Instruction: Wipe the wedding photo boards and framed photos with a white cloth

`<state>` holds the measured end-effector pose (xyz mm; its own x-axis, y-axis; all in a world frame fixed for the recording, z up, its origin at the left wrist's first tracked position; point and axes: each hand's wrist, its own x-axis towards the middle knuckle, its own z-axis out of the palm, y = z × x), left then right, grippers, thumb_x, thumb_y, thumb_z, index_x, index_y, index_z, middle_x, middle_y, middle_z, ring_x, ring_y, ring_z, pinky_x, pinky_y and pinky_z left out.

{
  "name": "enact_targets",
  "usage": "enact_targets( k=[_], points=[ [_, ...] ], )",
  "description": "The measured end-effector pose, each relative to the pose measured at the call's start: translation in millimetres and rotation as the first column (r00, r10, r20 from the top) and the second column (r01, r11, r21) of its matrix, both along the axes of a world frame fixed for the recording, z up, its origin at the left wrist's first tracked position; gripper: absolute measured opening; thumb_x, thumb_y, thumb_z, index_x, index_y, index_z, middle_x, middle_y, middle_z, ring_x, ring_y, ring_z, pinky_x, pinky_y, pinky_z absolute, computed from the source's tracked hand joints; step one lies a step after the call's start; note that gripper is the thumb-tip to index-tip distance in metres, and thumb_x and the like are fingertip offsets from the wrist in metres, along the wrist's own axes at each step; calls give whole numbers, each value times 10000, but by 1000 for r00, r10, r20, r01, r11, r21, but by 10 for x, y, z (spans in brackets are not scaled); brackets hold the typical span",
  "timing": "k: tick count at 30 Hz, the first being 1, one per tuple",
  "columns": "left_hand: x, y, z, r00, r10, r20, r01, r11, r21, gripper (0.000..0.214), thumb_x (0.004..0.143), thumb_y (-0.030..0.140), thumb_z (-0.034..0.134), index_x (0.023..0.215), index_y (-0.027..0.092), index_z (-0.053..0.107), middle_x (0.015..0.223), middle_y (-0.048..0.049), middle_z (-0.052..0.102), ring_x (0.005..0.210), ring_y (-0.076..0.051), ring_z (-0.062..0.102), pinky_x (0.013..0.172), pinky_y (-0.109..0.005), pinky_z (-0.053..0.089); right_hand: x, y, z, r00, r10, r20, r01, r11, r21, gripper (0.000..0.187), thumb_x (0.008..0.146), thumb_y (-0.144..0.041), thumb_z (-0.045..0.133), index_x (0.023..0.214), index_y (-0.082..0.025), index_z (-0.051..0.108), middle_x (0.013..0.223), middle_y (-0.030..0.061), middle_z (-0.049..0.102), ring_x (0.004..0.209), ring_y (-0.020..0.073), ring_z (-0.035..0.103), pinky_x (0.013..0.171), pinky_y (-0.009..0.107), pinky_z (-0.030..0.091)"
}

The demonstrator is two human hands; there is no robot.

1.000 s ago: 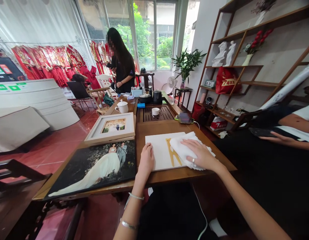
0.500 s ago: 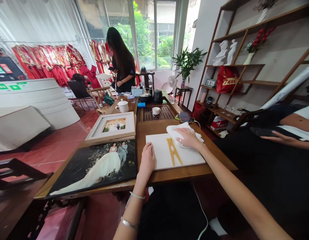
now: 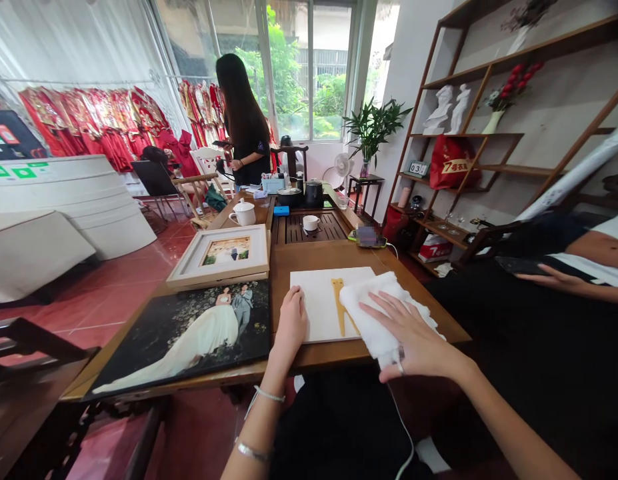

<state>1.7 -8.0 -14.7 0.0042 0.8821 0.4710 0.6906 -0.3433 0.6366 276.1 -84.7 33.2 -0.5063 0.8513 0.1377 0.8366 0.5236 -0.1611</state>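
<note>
A white rectangular panel (image 3: 316,307) with a yellow long-legged animal figure (image 3: 337,293) lies on the wooden table. My left hand (image 3: 291,317) holds the panel's left edge, fingers closed over it. On the right part of the panel, my right hand (image 3: 413,333) presses a white cloth (image 3: 359,310), its fingers spread over the cloth and the lowest digit, with a ring, at the cloth's near side. The cloth covers the figure's right leg and the panel's right side, and hangs past the near right corner.
To the left lie a wedding photo print (image 3: 199,337) and a framed picture (image 3: 189,257). Behind are a lidded white cup (image 3: 245,213), a tea tray (image 3: 293,233) with a small cup (image 3: 310,223), and a phone (image 3: 367,236). One person stands beyond; another sits at right holding a phone.
My right hand and the cloth have slid toward me and to the right, to the panel's near right corner. My left hand stays on the left edge.
</note>
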Motion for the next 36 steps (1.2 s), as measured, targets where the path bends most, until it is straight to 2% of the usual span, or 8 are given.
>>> enact_targets(
  k=[2, 6, 9, 15, 23, 27, 31, 36],
  points=[
    [-11, 7, -8, 1000, -3, 0, 3, 1000, 3, 282, 896, 123, 423, 1038, 93, 665, 1249, -212, 634, 1208, -289, 592, 1065, -481, 456, 17, -37, -3, 1000, 10, 6, -10, 1000, 3, 1126, 594, -548, 790, 1532, -351, 199, 1604, 96, 201, 1439, 399, 170, 1085, 635, 196],
    [-34, 15, -24, 1000, -22, 2, 22, 1000, 15, 279, 891, 122, 430, 1042, 109, 664, 1246, -201, 636, 1201, -281, 596, 1063, -482, 461, 49, 38, -5, 999, -3, -32, 4, 999, 38, 835, 735, -259, 634, 1496, -371, 307, 1579, 63, 282, 1430, 348, 231, 1073, 598, 250],
    [-39, 12, -26, 1000, -30, 7, 30, 999, 19, 278, 892, 124, 433, 1049, 116, 662, 1252, -192, 634, 1204, -274, 594, 1069, -477, 456, 84, 126, -11, 997, 9, -77, -6, 999, 40, 819, 700, -143, 546, 1473, -352, 371, 1563, 45, 324, 1413, 336, 274, 1069, 573, 281],
    [-21, -1, 1, 1000, -15, 7, 15, 1000, -14, 286, 898, 130, 422, 1046, 93, 664, 1255, -212, 627, 1219, -289, 583, 1088, -485, 434, 35, 400, -4, 993, -78, -94, 82, 996, 44, 872, 626, -60, 475, 1450, -339, 416, 1531, 32, 386, 1382, 314, 314, 1046, 574, 311],
    [-9, 4, -15, 1000, -11, 25, 11, 1000, -4, 283, 893, 123, 424, 1040, 95, 664, 1244, -211, 628, 1215, -284, 583, 1087, -475, 437, -243, 883, 107, 976, -212, -45, 213, 977, 19, 755, 699, -77, 474, 1405, -344, 481, 1513, 39, 418, 1336, 350, 341, 968, 614, 350],
    [-5, 7, -43, 999, -9, 39, 8, 1000, 26, 280, 892, 124, 425, 1046, 114, 658, 1246, -190, 631, 1203, -271, 591, 1076, -466, 448, -277, 725, 88, 988, -147, -34, 149, 988, 48, 807, 636, -52, 466, 1390, -335, 507, 1499, 31, 439, 1321, 339, 351, 976, 574, 342],
    [-8, 6, -53, 998, -18, 59, 16, 999, 30, 267, 896, 136, 434, 1036, 124, 660, 1246, -183, 632, 1209, -268, 586, 1084, -465, 440, -191, 299, 80, 999, -25, -39, 27, 998, 50, 886, 556, -53, 474, 1388, -356, 508, 1506, 8, 427, 1344, 326, 335, 1029, 551, 293],
    [-8, 20, -58, 998, -23, 64, 21, 999, 40, 261, 895, 139, 432, 1017, 133, 663, 1234, -177, 636, 1203, -266, 588, 1087, -474, 437, 6, -148, 85, 992, 88, -90, -88, 996, 14, 716, 704, -137, 528, 1368, -405, 517, 1515, -20, 414, 1366, 334, 335, 1053, 551, 272]
  ],
)
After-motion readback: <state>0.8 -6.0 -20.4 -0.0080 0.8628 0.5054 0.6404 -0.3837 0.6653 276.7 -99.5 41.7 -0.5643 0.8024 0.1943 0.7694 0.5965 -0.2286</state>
